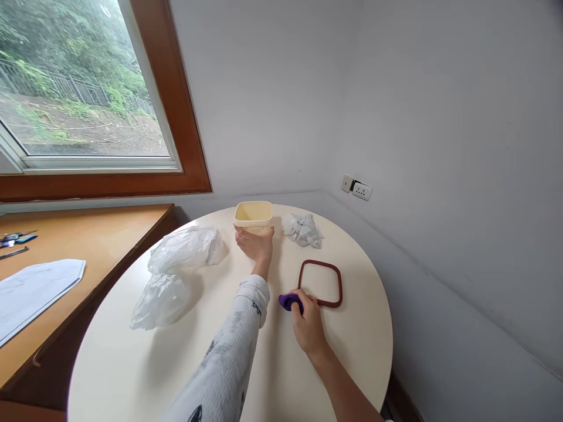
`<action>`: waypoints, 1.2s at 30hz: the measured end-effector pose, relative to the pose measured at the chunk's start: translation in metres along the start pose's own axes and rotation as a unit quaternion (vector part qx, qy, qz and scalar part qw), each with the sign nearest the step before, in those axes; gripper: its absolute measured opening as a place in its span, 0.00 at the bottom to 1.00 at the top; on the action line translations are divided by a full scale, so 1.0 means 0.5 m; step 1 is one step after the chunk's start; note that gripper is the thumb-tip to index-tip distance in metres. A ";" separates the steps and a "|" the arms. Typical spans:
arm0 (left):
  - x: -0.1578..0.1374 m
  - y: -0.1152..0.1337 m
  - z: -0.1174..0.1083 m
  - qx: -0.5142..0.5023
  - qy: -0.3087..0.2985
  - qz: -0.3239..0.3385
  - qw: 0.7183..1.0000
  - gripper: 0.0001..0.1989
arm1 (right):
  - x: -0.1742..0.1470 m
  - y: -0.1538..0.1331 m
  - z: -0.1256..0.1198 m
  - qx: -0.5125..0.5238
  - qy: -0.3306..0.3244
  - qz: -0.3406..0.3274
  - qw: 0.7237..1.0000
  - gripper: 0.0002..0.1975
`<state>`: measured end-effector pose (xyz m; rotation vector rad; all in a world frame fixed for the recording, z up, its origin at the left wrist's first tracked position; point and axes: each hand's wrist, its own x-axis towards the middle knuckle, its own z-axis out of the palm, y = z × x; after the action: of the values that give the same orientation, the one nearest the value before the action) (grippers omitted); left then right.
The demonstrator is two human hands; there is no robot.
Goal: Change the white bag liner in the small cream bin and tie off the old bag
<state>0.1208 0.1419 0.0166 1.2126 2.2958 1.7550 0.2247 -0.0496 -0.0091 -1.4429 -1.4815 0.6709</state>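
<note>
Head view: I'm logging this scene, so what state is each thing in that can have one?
Pale yellow container: open-topped, gripped by the left hand
Purple object: held in the right hand, partly hidden
Dark-red square frame: lying flat
White plastic bag: crumpled
Translucent plastic: rumpled, puffed up
Papers: lying flat
Wall socket: no plug inserted
Window: cannot tell if fully shut

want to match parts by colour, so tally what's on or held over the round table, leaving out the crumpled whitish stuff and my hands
Pale yellow: 1 (the open container)
Purple: 1 (the small item held in the right hand)
Reddish-brown: 1 (the rounded-square frame)
Total: 3
</note>
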 end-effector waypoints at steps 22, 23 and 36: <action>0.024 -0.019 -0.019 0.084 -0.064 -0.004 0.994 0.52 | -0.004 0.006 0.005 -0.002 -0.002 0.018 1.000 0.12; 0.026 -0.020 -0.022 0.085 -0.067 -0.004 0.994 0.52 | -0.004 0.006 0.004 -0.002 -0.002 0.018 1.000 0.13; -0.001 -0.086 -0.107 0.048 -0.140 -0.017 0.989 0.51 | 0.002 0.044 0.010 -0.197 0.045 0.013 0.979 0.15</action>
<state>0.0733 0.0950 0.0009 1.3297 2.2420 1.3740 0.2305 -0.0440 -0.0301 -1.7678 -1.5847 0.3297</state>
